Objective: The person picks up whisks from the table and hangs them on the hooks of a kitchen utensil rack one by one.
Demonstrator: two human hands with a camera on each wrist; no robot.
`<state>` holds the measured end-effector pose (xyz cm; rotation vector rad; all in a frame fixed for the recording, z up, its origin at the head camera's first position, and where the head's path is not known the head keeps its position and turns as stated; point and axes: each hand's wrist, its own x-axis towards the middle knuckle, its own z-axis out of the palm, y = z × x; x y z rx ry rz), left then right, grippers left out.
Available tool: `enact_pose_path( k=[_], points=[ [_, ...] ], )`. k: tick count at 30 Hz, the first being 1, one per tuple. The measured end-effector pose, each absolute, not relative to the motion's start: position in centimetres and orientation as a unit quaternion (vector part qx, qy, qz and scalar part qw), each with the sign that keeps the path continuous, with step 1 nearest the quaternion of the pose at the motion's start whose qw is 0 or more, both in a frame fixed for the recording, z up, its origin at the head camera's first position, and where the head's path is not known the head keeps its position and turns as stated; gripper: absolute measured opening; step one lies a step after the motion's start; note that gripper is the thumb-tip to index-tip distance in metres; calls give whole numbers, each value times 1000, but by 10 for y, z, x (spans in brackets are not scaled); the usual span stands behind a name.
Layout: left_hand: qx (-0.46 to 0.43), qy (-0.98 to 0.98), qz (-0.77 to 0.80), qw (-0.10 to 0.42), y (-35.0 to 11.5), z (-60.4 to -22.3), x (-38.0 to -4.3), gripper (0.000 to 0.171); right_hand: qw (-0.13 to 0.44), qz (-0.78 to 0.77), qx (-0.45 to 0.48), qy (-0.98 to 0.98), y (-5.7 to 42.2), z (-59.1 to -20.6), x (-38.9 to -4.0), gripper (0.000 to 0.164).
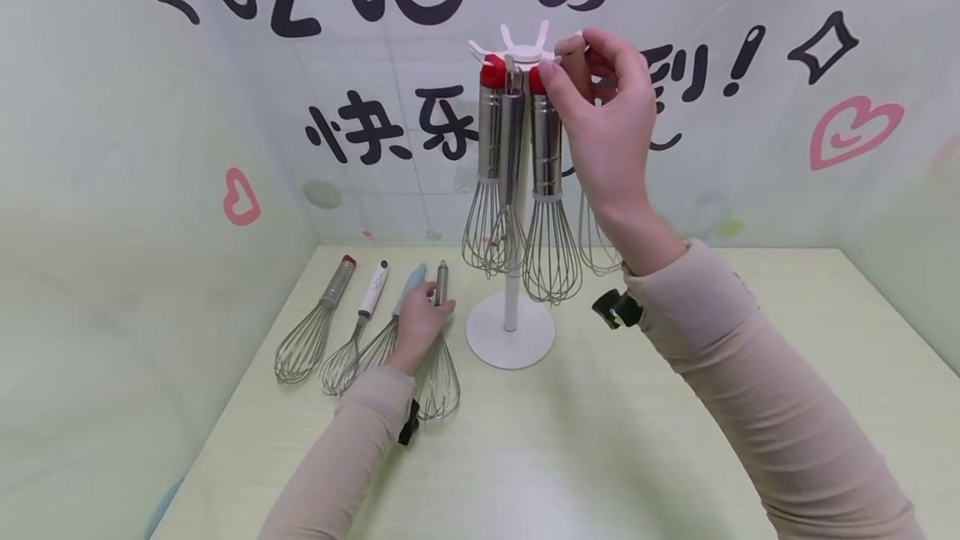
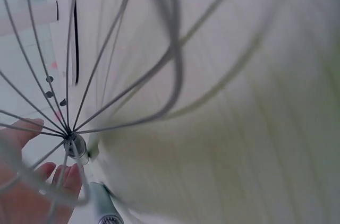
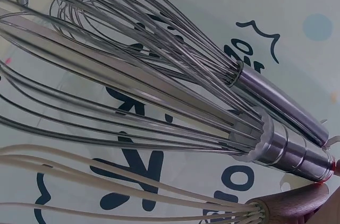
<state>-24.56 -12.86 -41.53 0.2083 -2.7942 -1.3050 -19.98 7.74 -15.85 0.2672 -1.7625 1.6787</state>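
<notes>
My right hand (image 1: 611, 102) pinches the brown wooden handle (image 1: 576, 65) of a whisk near its top, beside an arm of the white hanging rack (image 1: 511, 273). In the right wrist view that whisk (image 3: 289, 203) has pale wires. Three steel whisks hang on the rack, among them a large red-topped whisk (image 1: 547, 148) next to my right fingers. Low on the left, my left hand (image 1: 420, 323) reaches over a steel-handled whisk (image 1: 442, 283) lying on the table. Its thumb and fingers stand apart on either side of the handle (image 2: 77, 148).
Left of that whisk lie a blue-handled whisk (image 1: 411, 282), a white-handled whisk (image 1: 372, 290) and a red-tipped steel whisk (image 1: 339, 282) in a row. A pale table (image 1: 675, 440) bears everything. Behind stands a backdrop (image 1: 405, 215) with black lettering and pink hearts.
</notes>
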Motion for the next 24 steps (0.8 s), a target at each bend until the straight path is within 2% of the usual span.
enact_pose_path(
  k=[16,24],
  points=[
    [62,-897,-436,22,-128,-426,-246,54,348,638,89,-681,78,-157,-200,43],
    [67,-893,-444,39,-130,-432,-247,49,348,646,87,-674,77,-157,-200,42]
  ],
)
